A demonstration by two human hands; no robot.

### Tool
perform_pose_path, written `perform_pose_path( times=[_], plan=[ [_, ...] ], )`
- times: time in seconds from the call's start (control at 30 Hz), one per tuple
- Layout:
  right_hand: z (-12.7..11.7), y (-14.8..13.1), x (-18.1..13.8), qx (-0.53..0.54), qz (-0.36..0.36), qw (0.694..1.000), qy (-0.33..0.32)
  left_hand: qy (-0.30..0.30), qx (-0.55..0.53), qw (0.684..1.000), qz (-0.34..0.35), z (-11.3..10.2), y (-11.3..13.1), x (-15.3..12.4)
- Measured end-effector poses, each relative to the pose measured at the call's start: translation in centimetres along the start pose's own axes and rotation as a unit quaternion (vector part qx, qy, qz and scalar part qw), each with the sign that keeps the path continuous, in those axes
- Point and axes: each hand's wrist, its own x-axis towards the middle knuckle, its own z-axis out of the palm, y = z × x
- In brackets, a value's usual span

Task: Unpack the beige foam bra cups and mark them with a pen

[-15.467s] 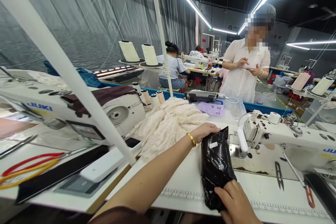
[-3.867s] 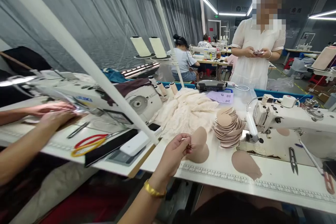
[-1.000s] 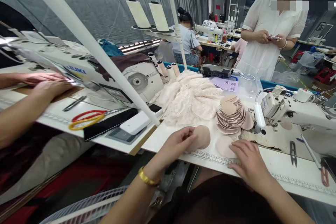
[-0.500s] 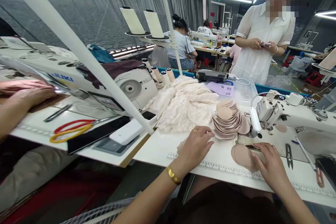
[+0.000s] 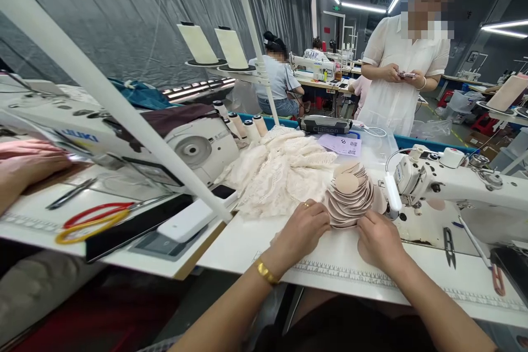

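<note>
Head view: left hand [image 5: 301, 231] and right hand [image 5: 381, 239] flank the beige stack [image 5: 350, 198]; I cannot tell whether either grip is closed.

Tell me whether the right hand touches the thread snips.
Apart: the head view shows white tabletop between the right hand and thread snips.

We find open room on the surface [image 5: 233, 245] left of our left hand [image 5: 303, 234], and a small gap between our hands. Straight ahead, the stack of beige pieces [image 5: 350, 198] blocks us; the lace fabric [image 5: 280, 176] bars the way beside it. Right of our right hand [image 5: 381, 239], we could pass until the thread snips [image 5: 449, 247], with the sewing machine [image 5: 462, 179] behind.
</note>
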Motion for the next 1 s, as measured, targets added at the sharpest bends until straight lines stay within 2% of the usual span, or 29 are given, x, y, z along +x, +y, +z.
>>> perform_pose_path(
  times=[0.07,0.13,0.2,0.23,0.3,0.37,0.43,0.53,0.6,0.7,0.8,0.87,0.9,0.97,1.0],
  plan=[
    [-1.9,0.3,-1.7,0.072,0.015,0.997,-0.016,-0.015,-0.136,0.988,-0.067,-2.0,-0.3,-1.2],
    [-3.8,1.2,-3.8,0.2,0.079,0.975,-0.054,-0.022,-0.262,0.949,-0.173,-3.9,-0.8,-2.9],
    [-5.0,2.6,-5.8,0.272,0.147,0.947,-0.083,-0.04,-0.33,0.907,-0.259,-5.1,-1.6,-4.6],
    [-5.3,3.5,-6.6,0.267,0.168,0.945,-0.084,-0.042,-0.345,0.891,-0.292,-5.3,-2.0,-5.4],
    [-5.0,5.1,-7.4,0.2,0.179,0.962,-0.05,-0.034,-0.348,0.874,-0.336,-5.2,-2.7,-6.6],
    [-4.1,6.5,-7.1,0.112,0.159,0.981,0.005,-0.02,-0.318,0.878,-0.357,-4.6,-3.4,-7.2],
    [-3.0,7.3,-5.7,0.068,0.128,0.989,0.038,0.009,-0.24,0.902,-0.358,-4.0,-3.8,-7.4],
    [-1.3,7.6,-3.1,0.078,0.089,0.992,0.042,0.08,-0.099,0.936,-0.329,-3.4,-3.9,-7.3],
    [-0.8,7.3,-2.0,0.089,0.077,0.992,0.049,0.103,-0.063,0.948,-0.294,-3.3,-3.6,-7.2],
    [-1.6,6.3,-2.8,0.104,0.071,0.99,0.069,0.113,-0.058,0.965,-0.23,-3.2,-2.6,-7.1],
    [-4.3,4.7,-5.5,0.149,0.077,0.983,0.08,0.125,-0.07,0.971,-0.189,-3.1,-1.5,-6.8],
    [-6.2,3.8,-6.9,0.248,0.116,0.96,0.06,0.121,-0.097,0.971,-0.184,-2.9,-0.9,-6.4],
    [-6.9,3.5,-7.2,0.312,0.144,0.938,0.041,0.115,-0.112,0.97,-0.183,-2.8,-0.7,-6.1],
    [-7.3,3.4,-7.0,0.408,0.197,0.892,-0.007,0.092,-0.135,0.97,-0.179,-2.6,-0.3,-5.3],
    [-7.1,3.6,-6.5,0.425,0.215,0.879,-0.031,0.078,-0.142,0.971,-0.178,-2.5,-0.2,-4.8]
  ],
)
